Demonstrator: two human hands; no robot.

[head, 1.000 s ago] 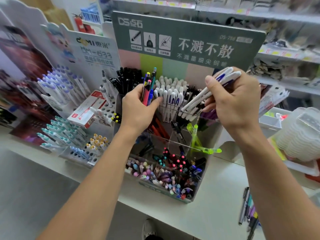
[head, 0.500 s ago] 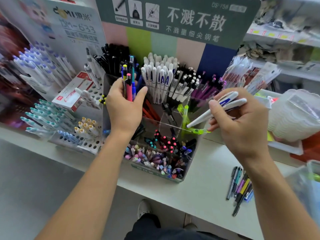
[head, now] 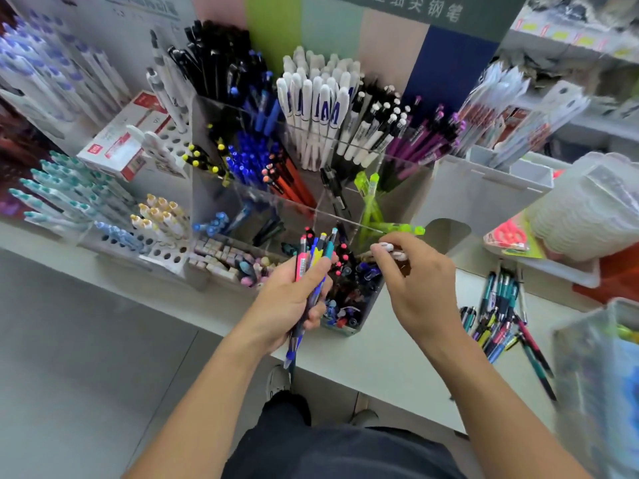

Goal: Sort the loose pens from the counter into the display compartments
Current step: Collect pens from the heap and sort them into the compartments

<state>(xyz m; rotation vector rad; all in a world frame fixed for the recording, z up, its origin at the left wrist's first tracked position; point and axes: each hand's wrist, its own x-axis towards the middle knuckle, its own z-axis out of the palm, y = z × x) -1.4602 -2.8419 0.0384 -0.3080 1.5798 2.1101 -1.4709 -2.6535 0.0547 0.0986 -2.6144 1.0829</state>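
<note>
head cam | looks steeply down, forward | close over counter [head: 397,361]

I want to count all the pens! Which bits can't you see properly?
Head view only:
- White pens: mostly hidden inside the right hand.
- Bundle: lower shafts covered by the left hand.
- Loose pens: blurred, overlapping, uncountable.
- Sign: cut off by the top edge.

Red-white box [head: 121,145] left; stacked clear plastic lids [head: 587,209] right.

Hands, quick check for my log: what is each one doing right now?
Left hand: grips a bundle of mixed pens.
Right hand: fingers curled round white pens.
</note>
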